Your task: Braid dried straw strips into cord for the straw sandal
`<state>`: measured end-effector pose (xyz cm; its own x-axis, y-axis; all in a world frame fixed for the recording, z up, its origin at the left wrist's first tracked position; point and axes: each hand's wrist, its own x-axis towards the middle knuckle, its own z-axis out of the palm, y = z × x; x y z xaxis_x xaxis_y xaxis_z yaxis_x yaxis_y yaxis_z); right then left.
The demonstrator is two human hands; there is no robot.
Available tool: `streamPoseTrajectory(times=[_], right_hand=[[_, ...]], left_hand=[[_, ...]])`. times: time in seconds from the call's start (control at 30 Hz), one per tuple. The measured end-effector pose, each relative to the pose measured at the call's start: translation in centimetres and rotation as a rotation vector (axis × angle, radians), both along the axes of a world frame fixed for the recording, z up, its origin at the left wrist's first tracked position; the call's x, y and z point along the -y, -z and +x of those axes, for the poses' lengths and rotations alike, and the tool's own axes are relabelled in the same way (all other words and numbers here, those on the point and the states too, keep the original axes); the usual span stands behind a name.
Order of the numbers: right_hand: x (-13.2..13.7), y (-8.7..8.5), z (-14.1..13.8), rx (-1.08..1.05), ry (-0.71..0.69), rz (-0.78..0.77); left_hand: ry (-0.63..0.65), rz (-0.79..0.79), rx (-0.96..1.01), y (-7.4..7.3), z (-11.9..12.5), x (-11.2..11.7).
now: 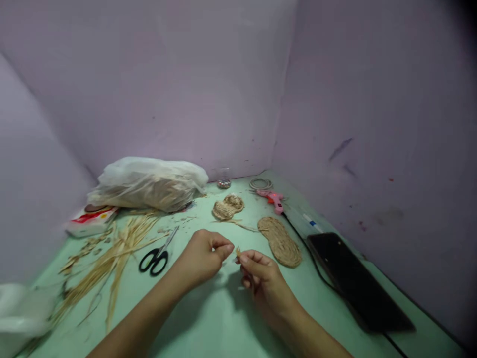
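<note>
Near the middle of the green table my two hands are close together but apart. My right hand (263,276) pinches a short piece of straw-coloured fibre (239,252) whose tip sticks up between thumb and forefinger. Just left of it, my left hand (208,253) has its thumb and forefinger pressed together; whatever they hold, if anything, is too small to make out. A coiled fibre sole (279,241) lies to the right of my hands. Beyond them sits a smaller coiled fibre piece (228,206), with a loose strand (242,225) in front of it.
Black-handled scissors (153,261) and a spread of dry straw strips (115,253) lie left. A plastic bag (149,184) stands at the back. On the right are a pink glue gun (274,198), its black cord (315,263) and a dark tablet-like slab (357,283). Walls enclose the table.
</note>
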<state>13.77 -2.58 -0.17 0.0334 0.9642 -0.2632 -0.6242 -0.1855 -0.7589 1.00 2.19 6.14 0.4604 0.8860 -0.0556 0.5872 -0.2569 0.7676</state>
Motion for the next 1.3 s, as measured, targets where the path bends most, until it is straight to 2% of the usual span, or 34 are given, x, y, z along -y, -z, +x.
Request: streamPoseTrajectory(times=[0.13, 0.27, 0.5, 0.6, 0.73, 0.8, 0.87, 1.0, 1.2, 1.3], right_hand=[[-0.1, -0.4, -2.9, 0.035, -0.049, 0.042], [-0.4, -0.7, -4.2, 0.043, -0.032, 0.070], [-0.1, -0.1, -3.1, 0.096, -0.052, 0.037], [-0.5, 0.1, -2.6, 0.102, -0.063, -0.014], [-1.2, 0.3, -2.2, 0.093, 0.029, -0.103], [-1.3, 0.4, -2.1, 0.069, 0.033, -0.112], [-1.3, 0.5, -2.1, 0.045, -0.004, -0.103], [-1.2, 0.8, -2.4, 0.035, -0.013, -0.129], [-1.0, 1.0, -2.7, 0.034, -0.064, -0.110], [-0.9, 0.9, -2.7, 0.021, -0.107, -0.101]], left_hand=[[-0.059, -0.076, 0.028, 0.6, -2.8, 0.5], [-0.085, -0.122, 0.056, 0.8, -4.2, 0.2], [-0.071, -0.081, -0.094, 1.7, -4.1, 0.0], [-0.082, -0.080, -0.158, 1.3, -4.0, 0.1], [-0.149, -0.016, -0.203, 0.4, -4.0, 0.3], [-0.190, -0.015, -0.113, 0.1, -4.0, 0.3], [-0.212, -0.080, 0.027, 0.1, -4.0, 0.2], [-0.252, -0.155, 0.287, 1.3, -3.6, -0.1], [-0.258, -0.135, 0.297, 3.2, -2.8, -0.1], [-0.189, -0.212, 0.443, 3.3, -2.7, -0.1]])
